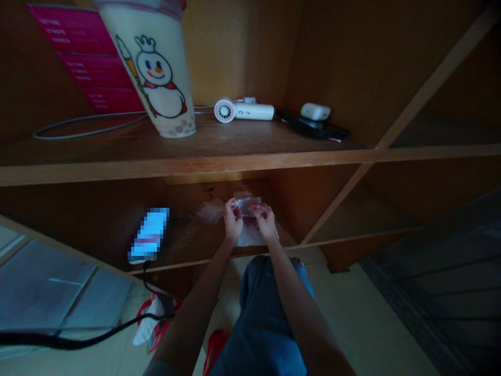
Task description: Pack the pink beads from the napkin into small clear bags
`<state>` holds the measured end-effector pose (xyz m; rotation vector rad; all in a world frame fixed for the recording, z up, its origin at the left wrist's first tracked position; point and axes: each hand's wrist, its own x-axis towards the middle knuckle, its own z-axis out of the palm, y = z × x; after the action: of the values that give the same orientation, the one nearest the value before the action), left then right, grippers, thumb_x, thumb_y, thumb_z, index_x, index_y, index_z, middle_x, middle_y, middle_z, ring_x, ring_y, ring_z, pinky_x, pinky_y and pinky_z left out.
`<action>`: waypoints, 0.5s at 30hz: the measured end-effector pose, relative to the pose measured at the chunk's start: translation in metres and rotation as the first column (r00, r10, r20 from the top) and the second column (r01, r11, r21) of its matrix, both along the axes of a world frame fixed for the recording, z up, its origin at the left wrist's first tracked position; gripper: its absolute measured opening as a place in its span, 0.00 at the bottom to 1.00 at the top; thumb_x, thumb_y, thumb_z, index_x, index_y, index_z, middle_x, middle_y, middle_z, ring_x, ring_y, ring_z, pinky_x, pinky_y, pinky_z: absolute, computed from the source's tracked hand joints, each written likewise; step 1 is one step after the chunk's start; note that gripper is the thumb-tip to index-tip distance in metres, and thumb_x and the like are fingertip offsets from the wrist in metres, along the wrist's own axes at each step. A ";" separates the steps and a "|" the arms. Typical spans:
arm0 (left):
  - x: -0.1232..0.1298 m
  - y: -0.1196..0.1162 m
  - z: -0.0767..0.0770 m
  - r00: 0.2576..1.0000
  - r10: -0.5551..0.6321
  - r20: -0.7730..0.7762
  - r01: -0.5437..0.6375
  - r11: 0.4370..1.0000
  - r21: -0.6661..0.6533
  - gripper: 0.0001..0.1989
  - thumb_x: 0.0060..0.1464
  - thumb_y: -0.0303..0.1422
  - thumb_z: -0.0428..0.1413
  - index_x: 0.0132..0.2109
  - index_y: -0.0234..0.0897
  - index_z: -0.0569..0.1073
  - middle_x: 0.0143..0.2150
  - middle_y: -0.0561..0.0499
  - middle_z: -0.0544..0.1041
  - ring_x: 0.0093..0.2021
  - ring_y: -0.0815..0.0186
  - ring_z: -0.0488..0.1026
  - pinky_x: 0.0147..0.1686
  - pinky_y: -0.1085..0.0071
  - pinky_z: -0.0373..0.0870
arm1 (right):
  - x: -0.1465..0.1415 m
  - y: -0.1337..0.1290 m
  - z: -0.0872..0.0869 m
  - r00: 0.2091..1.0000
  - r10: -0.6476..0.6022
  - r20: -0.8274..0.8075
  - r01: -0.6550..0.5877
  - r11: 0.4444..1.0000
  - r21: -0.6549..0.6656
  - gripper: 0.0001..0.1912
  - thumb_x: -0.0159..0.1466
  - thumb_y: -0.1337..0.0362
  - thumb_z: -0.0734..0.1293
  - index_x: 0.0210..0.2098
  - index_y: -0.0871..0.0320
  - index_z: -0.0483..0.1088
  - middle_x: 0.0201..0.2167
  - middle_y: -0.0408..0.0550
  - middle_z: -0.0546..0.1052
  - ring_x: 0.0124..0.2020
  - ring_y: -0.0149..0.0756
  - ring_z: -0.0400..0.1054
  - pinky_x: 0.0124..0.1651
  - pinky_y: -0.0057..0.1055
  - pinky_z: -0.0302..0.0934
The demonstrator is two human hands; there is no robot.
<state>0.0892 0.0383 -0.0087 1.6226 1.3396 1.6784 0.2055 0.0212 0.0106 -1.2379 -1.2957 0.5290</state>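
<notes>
Both my hands are raised over the lower wooden shelf. My left hand (pixel 233 222) and my right hand (pixel 266 221) pinch a transparent plastic packet (pixel 247 204) from either side. Something dark red shows inside it, partly hidden by my fingers. Beneath my hands lies a white sheet or bag (pixel 250 237). A crumpled piece of transparent plastic (pixel 211 211) rests just left of my left hand, not touching it.
A phone with a lit, pixelated screen (pixel 149 235) lies left on the lower shelf, trailing a black cable (pixel 78 337). The upper shelf (pixel 188 164) holds a large printed cup (pixel 152 68), a white handheld fan (pixel 242 110), a white earbud case (pixel 315 111) and a dark phone (pixel 309 124).
</notes>
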 end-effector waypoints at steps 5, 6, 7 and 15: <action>0.000 -0.001 0.001 1.000 -0.020 0.013 0.020 1.000 0.013 0.17 0.54 0.27 0.47 0.51 0.39 0.59 0.38 0.48 0.70 0.37 0.67 0.71 0.39 0.70 0.68 | 0.000 0.001 -0.001 0.980 0.098 -0.176 -0.121 0.984 -0.127 0.21 0.58 0.49 0.60 0.29 0.57 0.76 0.25 0.46 0.76 0.28 0.35 0.68 0.33 0.29 0.59; 0.000 -0.001 0.002 1.000 -0.020 0.019 0.020 1.000 0.009 0.17 0.55 0.29 0.48 0.52 0.39 0.58 0.38 0.48 0.70 0.36 0.68 0.71 0.39 0.70 0.68 | 0.000 0.002 -0.002 0.971 0.088 -0.224 -0.122 0.982 -0.146 0.22 0.58 0.48 0.59 0.31 0.58 0.76 0.24 0.46 0.76 0.27 0.34 0.68 0.31 0.29 0.59; 0.000 -0.002 0.003 0.999 -0.024 0.021 0.024 1.000 0.004 0.17 0.55 0.31 0.49 0.52 0.39 0.58 0.39 0.48 0.70 0.36 0.68 0.71 0.38 0.70 0.68 | 0.000 0.003 -0.002 0.959 0.073 -0.275 -0.121 0.979 -0.161 0.23 0.58 0.47 0.59 0.32 0.58 0.76 0.24 0.46 0.76 0.25 0.33 0.67 0.29 0.28 0.58; 0.003 -0.010 0.008 0.992 -0.072 -0.101 0.069 0.997 -0.033 0.24 0.52 0.39 0.53 0.54 0.37 0.56 0.40 0.48 0.71 0.30 0.71 0.71 0.32 0.73 0.69 | 0.006 0.000 0.007 0.640 -0.063 -0.766 -0.190 0.952 -0.238 0.21 0.56 0.46 0.62 0.35 0.57 0.74 0.28 0.43 0.75 0.19 0.23 0.59 0.20 0.20 0.52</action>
<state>0.0920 0.0288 -0.0005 1.7388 1.3320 1.5466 0.2110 0.0214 0.0178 -1.0082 -0.5197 1.1980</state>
